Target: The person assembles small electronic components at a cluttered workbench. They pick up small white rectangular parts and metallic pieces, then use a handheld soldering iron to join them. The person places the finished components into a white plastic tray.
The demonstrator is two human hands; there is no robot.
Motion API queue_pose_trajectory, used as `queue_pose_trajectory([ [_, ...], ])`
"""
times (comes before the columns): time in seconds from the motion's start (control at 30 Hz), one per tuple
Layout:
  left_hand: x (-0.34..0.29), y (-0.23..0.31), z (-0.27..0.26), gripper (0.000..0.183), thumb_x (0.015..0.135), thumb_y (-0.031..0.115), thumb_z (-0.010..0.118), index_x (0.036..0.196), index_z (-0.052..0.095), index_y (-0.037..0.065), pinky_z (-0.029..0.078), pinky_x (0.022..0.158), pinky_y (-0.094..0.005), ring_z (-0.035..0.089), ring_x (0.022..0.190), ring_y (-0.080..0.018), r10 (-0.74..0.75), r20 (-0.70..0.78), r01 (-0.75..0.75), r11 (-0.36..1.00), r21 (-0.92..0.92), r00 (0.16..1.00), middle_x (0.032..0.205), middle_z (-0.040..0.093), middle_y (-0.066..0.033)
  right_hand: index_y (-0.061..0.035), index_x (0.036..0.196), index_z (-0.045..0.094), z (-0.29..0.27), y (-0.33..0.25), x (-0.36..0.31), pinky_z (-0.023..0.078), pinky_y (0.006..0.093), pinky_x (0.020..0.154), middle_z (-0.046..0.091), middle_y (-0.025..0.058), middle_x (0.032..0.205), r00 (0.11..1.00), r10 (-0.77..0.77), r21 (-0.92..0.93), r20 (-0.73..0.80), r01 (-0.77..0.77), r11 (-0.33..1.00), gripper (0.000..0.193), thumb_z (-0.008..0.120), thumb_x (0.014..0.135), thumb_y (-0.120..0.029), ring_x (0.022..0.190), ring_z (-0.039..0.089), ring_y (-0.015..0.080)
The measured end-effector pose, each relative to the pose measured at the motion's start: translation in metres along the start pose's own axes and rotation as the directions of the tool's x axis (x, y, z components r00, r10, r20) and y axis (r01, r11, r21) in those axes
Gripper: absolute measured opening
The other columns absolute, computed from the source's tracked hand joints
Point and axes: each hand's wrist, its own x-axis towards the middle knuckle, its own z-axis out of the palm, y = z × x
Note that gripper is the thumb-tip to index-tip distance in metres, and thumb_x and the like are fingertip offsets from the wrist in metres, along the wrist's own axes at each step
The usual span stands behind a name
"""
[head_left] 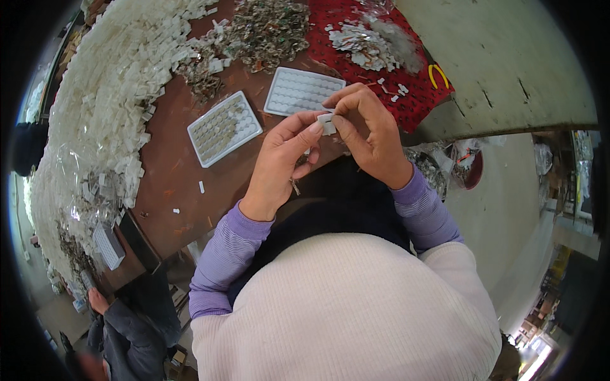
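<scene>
A small white plastic piece (326, 124) with a dark slot is held up between both hands over the table's near edge. My left hand (277, 155) pinches it between thumb and forefinger. Its other fingers are curled, and a small metal-looking bit pokes out below them. From the other side my right hand (372, 130) grips the same piece with thumb and fingertips, partly hiding it. Just beyond the hands lies a white tray (305, 92) with rows of round pockets. Left of it, a second white tray (245, 130) holds many round, dull beige-grey pieces.
White plastic pieces (95, 95) are heaped along the left, small metal parts (270, 35) at the back. A red cloth (416, 105) carries flat white pieces (365, 44) and yellow-handled pliers (438, 76). A dark red bucket (473, 174) stands right, below the table. Another person's hand (98, 300) is lower left.
</scene>
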Motion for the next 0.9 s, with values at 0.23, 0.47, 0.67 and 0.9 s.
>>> queue_pose_trajectory([
  [0.23,-0.001,-0.002,-0.012,0.021,0.109,0.022,0.07,0.121,0.073,0.005,0.03,0.048,-0.0147,0.048,0.064,0.0025,0.087,0.014,-0.086,0.996,-0.037,0.996,0.091,0.067,0.0054,0.0,0.101,0.063,0.001,-0.01,-0.002,0.055,0.0369,0.083,0.071,0.0143,0.104,0.999,-0.035,0.046,-0.003,0.035,0.998,0.015,0.07,0.091,0.009,0.096,0.07,0.028],
  [0.47,0.007,-0.004,-0.007,0.022,0.109,0.021,0.071,0.12,0.073,0.003,0.029,0.047,-0.0156,0.046,0.063,0.0022,0.05,0.012,-0.05,0.999,-0.01,0.999,0.09,0.066,0.0052,0.0012,0.099,0.065,-0.003,-0.01,-0.008,0.056,0.0351,0.083,0.07,0.0135,0.104,0.998,0.051,0.117,-0.043,-0.045,0.992,0.012,0.07,0.092,0.009,0.094,0.069,0.0262],
  [0.67,0.013,-0.003,-0.008,0.022,0.109,0.022,0.07,0.12,0.073,0.003,0.024,0.045,-0.0182,0.041,0.059,0.0016,0.032,0.042,-0.031,0.999,-0.033,0.999,0.083,0.062,0.0063,0.0014,0.099,0.064,-0.004,-0.008,-0.008,0.057,0.0369,0.079,0.07,0.0145,0.1,0.999,-0.02,-0.008,-0.044,0.019,1.0,0.014,0.071,0.089,0.009,0.09,0.071,0.0293],
  [0.9,0.0,0.005,-0.019,0.017,0.098,0.016,0.082,0.109,0.074,0.005,0.048,0.066,-0.0179,0.06,0.081,-0.0014,0.266,-0.002,-0.235,0.852,0.468,0.964,0.091,0.07,0.0032,0.0006,0.095,0.069,0.005,-0.008,0.006,0.056,0.0404,0.084,0.07,0.0134,0.104,0.977,-0.166,-0.224,0.135,0.193,0.955,0.017,0.076,0.083,0.01,0.091,0.069,0.0331],
])
